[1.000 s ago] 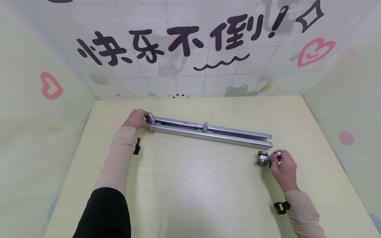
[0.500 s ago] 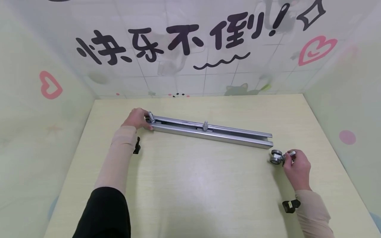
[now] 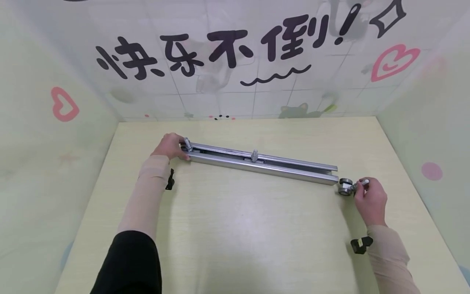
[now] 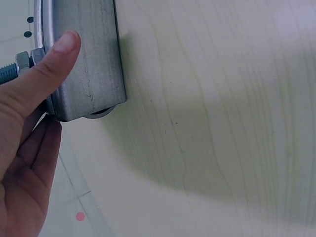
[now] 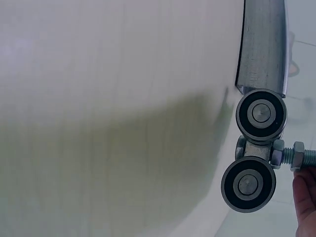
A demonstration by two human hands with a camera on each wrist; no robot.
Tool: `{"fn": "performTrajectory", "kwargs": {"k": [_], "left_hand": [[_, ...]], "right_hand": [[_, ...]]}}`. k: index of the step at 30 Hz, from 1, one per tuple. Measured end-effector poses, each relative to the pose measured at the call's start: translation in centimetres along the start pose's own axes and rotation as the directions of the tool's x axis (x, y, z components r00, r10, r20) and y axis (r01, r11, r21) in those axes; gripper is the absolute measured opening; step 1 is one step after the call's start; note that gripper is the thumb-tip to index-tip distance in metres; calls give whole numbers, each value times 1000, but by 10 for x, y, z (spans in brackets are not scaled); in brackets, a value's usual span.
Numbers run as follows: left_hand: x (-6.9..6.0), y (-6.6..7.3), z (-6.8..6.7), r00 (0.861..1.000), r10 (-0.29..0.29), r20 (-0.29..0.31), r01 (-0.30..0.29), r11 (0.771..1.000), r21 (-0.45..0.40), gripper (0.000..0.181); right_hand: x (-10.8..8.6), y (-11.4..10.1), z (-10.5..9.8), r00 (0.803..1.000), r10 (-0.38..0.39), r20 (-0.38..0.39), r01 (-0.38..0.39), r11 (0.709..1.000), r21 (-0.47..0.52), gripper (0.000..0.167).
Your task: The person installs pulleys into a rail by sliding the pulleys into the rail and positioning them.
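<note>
A metal C-shaped track [image 3: 264, 170] lies across the table with its slot facing up. Its left end is gripped by my left hand [image 3: 169, 146], the thumb [image 4: 59, 54] pressing the side wall. Two threaded bolts, one at the left end [image 3: 188, 144] and one near the middle [image 3: 255, 155], stick up out of the slot. My right hand [image 3: 371, 200] pinches the bolt of a trolley roller [image 3: 345, 187] at the track's right end. In the right wrist view, black-faced wheels [image 5: 248, 184] show, the upper one right by the track's end [image 5: 264, 49]; whether they touch I cannot tell.
The pale wooden table [image 3: 235, 228] is bounded by a printed back wall [image 3: 220, 98] and side walls on the left [image 3: 33, 163] and right [image 3: 433, 134]. A black wrist camera [image 3: 361, 245] hangs from the right sleeve.
My right hand has carried the roller to the right past the track's end, then slightly back toward the far side, level with the end. The left hand and track have stayed in place.
</note>
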State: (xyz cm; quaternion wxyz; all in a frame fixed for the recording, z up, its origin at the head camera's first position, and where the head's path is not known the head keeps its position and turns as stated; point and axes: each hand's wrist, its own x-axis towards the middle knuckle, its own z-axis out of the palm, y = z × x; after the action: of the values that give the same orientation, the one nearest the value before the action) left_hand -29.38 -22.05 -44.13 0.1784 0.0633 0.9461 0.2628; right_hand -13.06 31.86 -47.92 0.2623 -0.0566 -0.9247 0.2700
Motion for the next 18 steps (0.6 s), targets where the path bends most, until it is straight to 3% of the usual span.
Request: {"fn": "performTrajectory", "kwargs": {"k": [18], "left_hand": [[2, -1, 1, 1000, -15, 3, 15, 1000, -11, 46]], "right_hand": [[28, 2, 16, 999, -15, 42, 14, 999, 30, 9]]}}
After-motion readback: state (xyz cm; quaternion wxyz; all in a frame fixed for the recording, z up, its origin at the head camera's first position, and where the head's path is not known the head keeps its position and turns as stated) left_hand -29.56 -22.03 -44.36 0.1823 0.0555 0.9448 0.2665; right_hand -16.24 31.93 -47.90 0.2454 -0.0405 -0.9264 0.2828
